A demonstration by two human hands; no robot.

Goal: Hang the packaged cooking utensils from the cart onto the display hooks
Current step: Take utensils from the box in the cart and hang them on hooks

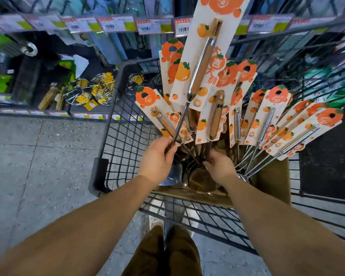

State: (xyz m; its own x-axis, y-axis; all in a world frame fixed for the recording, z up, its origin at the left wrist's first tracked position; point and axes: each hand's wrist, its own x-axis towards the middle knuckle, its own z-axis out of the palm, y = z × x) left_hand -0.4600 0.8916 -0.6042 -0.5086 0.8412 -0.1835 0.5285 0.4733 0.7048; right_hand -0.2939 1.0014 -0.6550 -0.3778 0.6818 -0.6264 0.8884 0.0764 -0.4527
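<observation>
Steel shaft pinched in the left hand (157, 156), one carded utensil (199, 62) rising clear of the cart (116, 136) while the right hand (219, 166) grips the remaining bunch (267, 124); next, I'd say, its card hole must meet a hook.

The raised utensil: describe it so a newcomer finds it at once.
In the black wire cart, carded utensils fan up from a brown box. The left hand grips one utensil by its metal shaft. Its orange-printed card rises highest, above all others.
</observation>
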